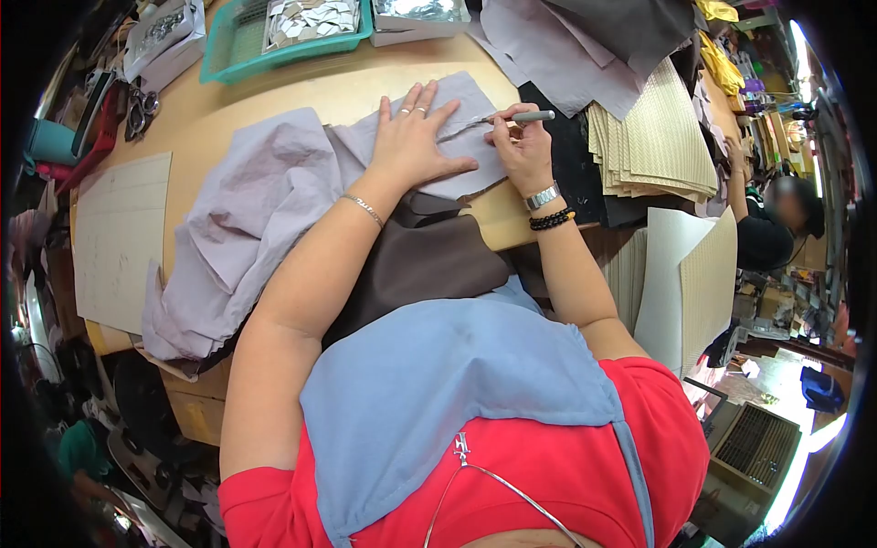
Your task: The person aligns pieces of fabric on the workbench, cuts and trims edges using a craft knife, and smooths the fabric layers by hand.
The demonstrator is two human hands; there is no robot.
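My left hand [416, 142] lies flat with its fingers spread on a lilac-grey sheet of material [470, 96], pressing it to the table. In my right hand [523, 157] is a slim grey pen [534, 116], gripped between thumb and fingers, its thin tip pointing left at the sheet near my left fingertips. A crumpled lilac-grey part of the material [247, 205] spreads to the left of my left arm. Below my hands, a dark brown piece [411, 269] hangs over the table edge towards my lap.
Scissors [141, 111] lie at the left, near a pale marked board [119, 242]. A teal tray [215, 59] holding small pale pieces stands at the back. Stacked textured gold sheets [653, 137] sit on the right. Another person [776, 224] is at the far right.
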